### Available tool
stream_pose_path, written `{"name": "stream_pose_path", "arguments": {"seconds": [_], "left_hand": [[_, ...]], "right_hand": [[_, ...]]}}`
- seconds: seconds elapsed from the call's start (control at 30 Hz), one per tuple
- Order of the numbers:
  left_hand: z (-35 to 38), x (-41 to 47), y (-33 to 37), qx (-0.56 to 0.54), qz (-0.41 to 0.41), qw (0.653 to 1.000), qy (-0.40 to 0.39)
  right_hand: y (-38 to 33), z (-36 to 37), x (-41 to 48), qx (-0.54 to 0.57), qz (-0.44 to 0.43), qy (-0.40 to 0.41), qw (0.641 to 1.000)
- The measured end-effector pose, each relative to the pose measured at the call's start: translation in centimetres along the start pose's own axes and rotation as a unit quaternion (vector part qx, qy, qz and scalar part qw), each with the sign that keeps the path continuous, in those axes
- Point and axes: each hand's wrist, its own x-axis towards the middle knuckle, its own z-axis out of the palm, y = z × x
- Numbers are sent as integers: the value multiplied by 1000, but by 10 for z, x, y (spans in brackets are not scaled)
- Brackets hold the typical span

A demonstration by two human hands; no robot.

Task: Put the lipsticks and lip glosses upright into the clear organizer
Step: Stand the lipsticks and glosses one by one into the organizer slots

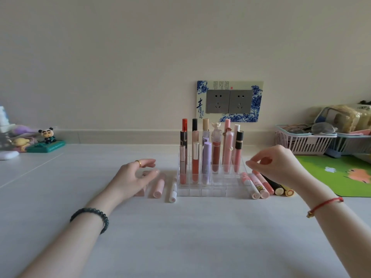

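The clear organizer [202, 192] stands mid-table with several lipsticks and glosses upright in its back rows; its front cells are bare. Left of it lie a pink tube [159, 186], a white tube [173, 190] and a pink lipstick [140, 192] partly hidden by my left hand [134, 178], which hovers over them with fingers apart and holds nothing. Right of the organizer lie several tubes: white-pink ones [253, 189], a coral one [268, 186] and black-gold ones [278, 188]. My right hand [275, 165] hangs above this group, thumb and fingers curled near each other, empty.
A green mat [331, 177] lies at the right, with pink and blue baskets [305, 144] behind it. Small figurines [47, 140] stand at the far left by the wall. A double socket [229, 101] is on the wall behind the organizer.
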Motion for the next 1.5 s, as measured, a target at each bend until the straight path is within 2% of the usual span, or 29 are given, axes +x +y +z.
{"name": "stream_pose_path", "arguments": {"seconds": [0.13,0.27,0.37,0.53,0.7,1.0,1.27,1.4,1.5], "left_hand": [[11,-4,13,126,69,987,-72],[11,-4,12,188,56,967,-162],[11,-4,9,228,54,953,-189],[14,-4,15,311,87,924,-206],[17,1,24,346,110,908,-208],[23,10,20,369,125,894,-220],[26,14,20,376,122,890,-226],[26,14,19,380,122,889,-223],[27,14,17,381,125,890,-215]], "right_hand": [[14,6,2,-39,41,-34,998],[18,17,1,-46,62,-81,994],[19,25,1,-61,84,-93,990],[26,30,5,-65,109,-46,991],[32,31,7,-61,117,-46,990],[41,42,23,-122,157,-39,979],[38,40,36,-154,186,-75,968],[39,36,36,-141,197,-74,967],[43,29,37,-85,200,-31,976]]}}
